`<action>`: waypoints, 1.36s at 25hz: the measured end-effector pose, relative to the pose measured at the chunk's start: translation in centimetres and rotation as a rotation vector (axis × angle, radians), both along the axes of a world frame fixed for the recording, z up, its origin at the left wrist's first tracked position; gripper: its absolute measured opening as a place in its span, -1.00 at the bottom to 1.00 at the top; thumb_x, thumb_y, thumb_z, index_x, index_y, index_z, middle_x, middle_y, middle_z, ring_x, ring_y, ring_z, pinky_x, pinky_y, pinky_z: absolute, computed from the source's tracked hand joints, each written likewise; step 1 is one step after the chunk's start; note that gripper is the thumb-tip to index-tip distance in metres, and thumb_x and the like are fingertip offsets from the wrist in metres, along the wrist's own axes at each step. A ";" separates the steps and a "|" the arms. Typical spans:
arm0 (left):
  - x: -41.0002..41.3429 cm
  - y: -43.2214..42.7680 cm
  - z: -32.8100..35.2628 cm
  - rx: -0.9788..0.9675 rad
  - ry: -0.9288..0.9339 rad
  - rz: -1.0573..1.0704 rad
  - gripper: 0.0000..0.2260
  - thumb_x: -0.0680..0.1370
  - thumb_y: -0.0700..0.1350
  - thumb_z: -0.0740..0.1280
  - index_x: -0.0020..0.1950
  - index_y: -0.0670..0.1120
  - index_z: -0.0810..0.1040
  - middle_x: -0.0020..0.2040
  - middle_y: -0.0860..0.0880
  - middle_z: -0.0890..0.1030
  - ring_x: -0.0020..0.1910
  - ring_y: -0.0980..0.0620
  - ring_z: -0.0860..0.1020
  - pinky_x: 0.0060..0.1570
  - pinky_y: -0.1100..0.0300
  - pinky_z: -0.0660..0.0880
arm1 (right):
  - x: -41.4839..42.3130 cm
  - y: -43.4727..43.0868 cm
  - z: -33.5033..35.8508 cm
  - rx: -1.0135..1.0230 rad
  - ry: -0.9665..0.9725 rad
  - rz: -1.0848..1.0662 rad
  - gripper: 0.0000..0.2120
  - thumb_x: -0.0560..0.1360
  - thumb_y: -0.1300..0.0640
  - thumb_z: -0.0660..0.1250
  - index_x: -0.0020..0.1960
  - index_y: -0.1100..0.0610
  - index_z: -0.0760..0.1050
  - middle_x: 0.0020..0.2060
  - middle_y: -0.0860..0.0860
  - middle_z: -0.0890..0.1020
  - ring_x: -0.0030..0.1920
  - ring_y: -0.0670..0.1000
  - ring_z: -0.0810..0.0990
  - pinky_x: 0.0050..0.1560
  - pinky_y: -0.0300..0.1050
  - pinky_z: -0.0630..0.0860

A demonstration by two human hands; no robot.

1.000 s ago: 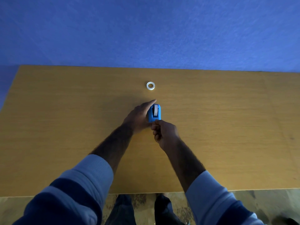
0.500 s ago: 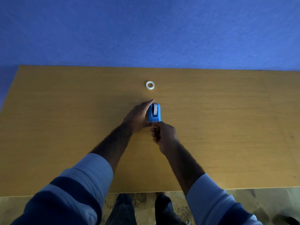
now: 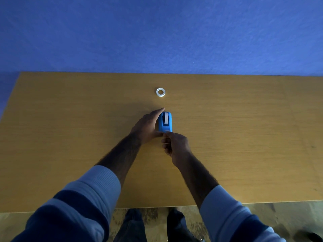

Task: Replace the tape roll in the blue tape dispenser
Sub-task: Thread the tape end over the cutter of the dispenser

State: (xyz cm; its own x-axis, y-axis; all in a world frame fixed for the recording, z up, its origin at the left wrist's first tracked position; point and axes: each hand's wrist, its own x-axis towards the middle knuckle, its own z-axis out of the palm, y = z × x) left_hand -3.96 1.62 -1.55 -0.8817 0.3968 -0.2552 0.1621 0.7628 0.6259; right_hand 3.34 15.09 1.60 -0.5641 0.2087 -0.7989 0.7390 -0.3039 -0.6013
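The blue tape dispenser (image 3: 165, 122) stands on the wooden table (image 3: 244, 137) with a white tape roll showing in its top slot. My left hand (image 3: 147, 126) lies flat against the dispenser's left side and holds it. My right hand (image 3: 175, 145) is just in front of the dispenser's near end, its thumb and fingers pinched together at the cutter, apparently on the tape end, which is too thin to see. A second small white tape roll (image 3: 160, 92) lies flat on the table beyond the dispenser.
The table's far edge meets a blue wall (image 3: 157, 32). Its near edge runs in front of my legs, with a speckled floor (image 3: 279, 215) below.
My right hand has drawn back slightly toward me from the dispenser's near end. The left hand and the dispenser stay where they were.
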 end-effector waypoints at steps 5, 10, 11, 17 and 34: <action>0.0 0.0 -0.1 -0.013 0.003 -0.007 -0.07 0.43 0.09 0.57 0.65 0.06 0.10 0.62 0.04 0.26 0.53 -0.01 0.29 0.42 0.04 0.32 | 0.0 0.1 -0.2 0.015 0.010 0.013 -0.81 0.59 0.08 0.31 0.05 0.18 0.62 -0.22 0.09 0.64 -0.31 -0.02 0.56 -0.35 -0.16 0.50; 0.0 0.1 -0.1 -0.029 0.014 -0.002 -0.07 0.43 0.08 0.57 0.65 0.07 0.10 0.61 0.05 0.27 0.53 -0.01 0.29 0.41 0.03 0.33 | 0.1 0.0 -0.4 -0.004 -0.021 -0.019 -0.78 0.58 0.04 0.33 0.03 0.17 0.63 -0.23 0.08 0.65 -0.32 -0.02 0.56 -0.34 -0.14 0.50; 0.0 0.1 -0.1 -0.029 0.015 -0.001 -0.07 0.43 0.08 0.57 0.65 0.07 0.10 0.61 0.05 0.27 0.53 -0.01 0.29 0.41 0.03 0.32 | 0.1 0.0 -0.4 -0.008 -0.023 -0.022 -0.78 0.58 0.03 0.33 0.03 0.17 0.63 -0.23 0.08 0.65 -0.33 -0.02 0.56 -0.35 -0.15 0.49; 0.0 0.2 0.0 -0.033 0.014 -0.005 -0.07 0.43 0.09 0.57 0.65 0.05 0.10 0.62 0.04 0.26 0.53 -0.02 0.29 0.42 0.01 0.32 | -0.2 0.0 -0.4 0.021 -0.033 -0.017 -0.78 0.59 0.04 0.32 0.03 0.18 0.62 -0.23 0.08 0.66 -0.36 -0.04 0.54 -0.40 -0.17 0.46; -0.1 0.0 -0.5 -0.044 0.026 0.005 -0.07 0.42 0.09 0.57 0.65 0.12 0.09 0.62 0.08 0.26 0.54 -0.01 0.28 0.43 0.05 0.31 | 0.5 1.2 -2.9 0.140 0.019 0.024 -0.68 0.50 -0.06 0.46 0.00 0.21 0.63 -0.28 0.10 0.67 -0.36 -0.02 0.57 -0.46 -0.20 0.49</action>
